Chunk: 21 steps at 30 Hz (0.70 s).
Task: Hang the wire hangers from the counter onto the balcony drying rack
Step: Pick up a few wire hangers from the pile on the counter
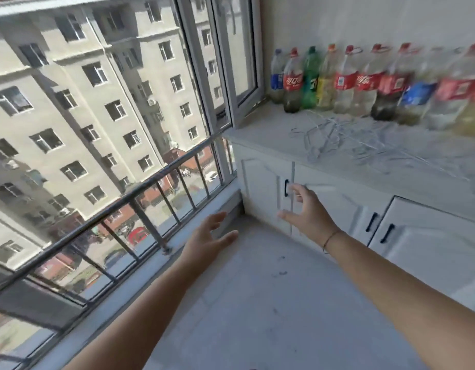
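A tangled pile of thin grey wire hangers (335,137) lies on the pale counter (257,134) at the right, in front of a row of bottles. My right hand (308,209) is stretched out below the counter's edge, in front of the white cabinet doors, fingers spread and empty. My left hand (209,233) reaches forward over the floor near the window sill, open too, holding nothing. Both hands are well short of the hangers. No drying rack shows in the view.
Several plastic drink bottles (345,81) stand along the wall at the back of the counter. White cabinet doors with black handles (286,187) are below. A window with a metal railing (156,182) fills the left; one sash (239,62) swings open inward by the counter.
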### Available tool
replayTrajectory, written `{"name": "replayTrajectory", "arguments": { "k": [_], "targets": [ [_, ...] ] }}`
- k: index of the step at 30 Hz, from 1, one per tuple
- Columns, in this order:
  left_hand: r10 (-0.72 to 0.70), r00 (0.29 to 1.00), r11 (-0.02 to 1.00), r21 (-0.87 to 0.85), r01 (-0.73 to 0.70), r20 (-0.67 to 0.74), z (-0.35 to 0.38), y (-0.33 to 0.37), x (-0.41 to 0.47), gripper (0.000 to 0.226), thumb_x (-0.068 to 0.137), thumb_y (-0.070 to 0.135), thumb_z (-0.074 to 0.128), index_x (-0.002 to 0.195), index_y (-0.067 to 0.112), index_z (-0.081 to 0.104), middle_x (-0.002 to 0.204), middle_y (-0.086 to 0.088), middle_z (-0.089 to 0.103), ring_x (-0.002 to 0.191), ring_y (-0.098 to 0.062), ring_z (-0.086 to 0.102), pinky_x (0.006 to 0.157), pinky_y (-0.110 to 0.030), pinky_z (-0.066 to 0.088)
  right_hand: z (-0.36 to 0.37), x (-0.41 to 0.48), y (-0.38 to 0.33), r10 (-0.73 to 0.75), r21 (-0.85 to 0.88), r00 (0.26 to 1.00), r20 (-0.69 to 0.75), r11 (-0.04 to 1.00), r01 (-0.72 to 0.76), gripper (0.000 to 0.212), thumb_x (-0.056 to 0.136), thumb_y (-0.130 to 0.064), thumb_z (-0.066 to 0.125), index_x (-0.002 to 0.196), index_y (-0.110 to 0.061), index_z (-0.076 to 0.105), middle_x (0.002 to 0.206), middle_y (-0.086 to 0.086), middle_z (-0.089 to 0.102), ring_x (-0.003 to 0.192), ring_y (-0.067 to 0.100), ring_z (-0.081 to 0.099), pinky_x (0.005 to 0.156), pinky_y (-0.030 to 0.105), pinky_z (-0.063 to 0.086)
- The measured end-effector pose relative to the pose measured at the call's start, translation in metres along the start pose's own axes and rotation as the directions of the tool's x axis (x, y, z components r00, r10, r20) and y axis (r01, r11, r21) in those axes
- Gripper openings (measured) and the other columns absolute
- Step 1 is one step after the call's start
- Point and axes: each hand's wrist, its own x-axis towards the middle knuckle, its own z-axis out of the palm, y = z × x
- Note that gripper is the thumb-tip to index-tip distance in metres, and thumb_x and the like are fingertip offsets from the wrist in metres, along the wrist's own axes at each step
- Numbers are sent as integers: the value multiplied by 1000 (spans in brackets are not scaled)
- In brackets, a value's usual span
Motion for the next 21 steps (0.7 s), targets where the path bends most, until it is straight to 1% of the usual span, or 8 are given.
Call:
{"name": "replayTrajectory", "arguments": {
  "k": [3, 6, 9, 12, 13, 16, 18, 21],
  "targets": [
    [35, 997, 999, -1, -35, 73, 30, 17, 42, 55, 81, 30, 71, 132, 20, 51, 130, 8, 54, 122, -7, 49, 98, -20, 33, -31, 14, 27, 69, 14, 993, -92, 998, -68, 67, 79, -22, 71, 137, -11, 39, 136, 10, 42, 126, 22, 42, 100, 25, 32],
    [83, 987, 996, 5, -85, 138, 60, 35, 89, 55, 81, 28, 70, 132, 18, 51, 129, 6, 55, 119, -7, 50, 97, -19, 34, -60, 36, 56, 131, 42, 976, -172, 991, -126, 60, 80, -20, 70, 133, -13, 43, 132, 10, 44, 122, 20, 45, 98, 26, 36],
    [126, 973, 992, -34, -122, 195, 87, 52, 139, 51, 82, 28, 69, 130, 20, 52, 127, 8, 55, 118, -7, 50, 93, -20, 35, -88, 68, 79, 188, 66, 948, -257, 982, -176, 55, 78, -19, 71, 127, -12, 47, 126, 11, 49, 114, 19, 49, 93, 26, 38],
    [148, 958, 989, -65, -136, 247, 109, 70, 192, 52, 82, 31, 70, 130, 22, 52, 126, 10, 55, 118, -6, 50, 99, -25, 37, -115, 102, 97, 261, 127, 910, -322, 964, -232, 50, 78, -20, 71, 122, -12, 50, 120, 8, 52, 106, 16, 51, 90, 26, 39],
    [153, 953, 988, -66, -141, 260, 115, 76, 209, 51, 82, 31, 70, 129, 21, 53, 124, 10, 56, 117, -7, 50, 99, -26, 38, -124, 113, 101, 287, 147, 897, -335, 957, -251, 47, 79, -20, 70, 121, -12, 51, 117, 7, 53, 105, 15, 52, 89, 27, 39],
    [179, 940, 983, -82, -162, 291, 137, 93, 259, 47, 82, 27, 70, 125, 20, 54, 121, 8, 58, 115, -10, 53, 93, -23, 37, -149, 143, 114, 365, 239, 850, -379, 926, -291, 36, 81, -17, 68, 115, -12, 55, 108, 5, 56, 103, 18, 56, 89, 26, 40],
    [197, 928, 980, -85, -179, 317, 152, 104, 290, 45, 82, 25, 70, 124, 19, 55, 120, 6, 59, 112, -11, 54, 91, -22, 36, -163, 161, 123, 400, 279, 818, -413, 911, -304, 33, 82, -14, 67, 113, -8, 56, 105, 5, 57, 100, 18, 56, 88, 25, 40],
    [209, 908, 978, -64, -200, 362, 178, 115, 327, 44, 83, 24, 69, 124, 18, 55, 116, 7, 58, 109, -10, 53, 89, -22, 37, -180, 183, 141, 460, 343, 775, -434, 879, -331, 30, 84, -12, 64, 112, -8, 58, 108, 7, 59, 98, 16, 54, 87, 26, 40]
  ]
}}
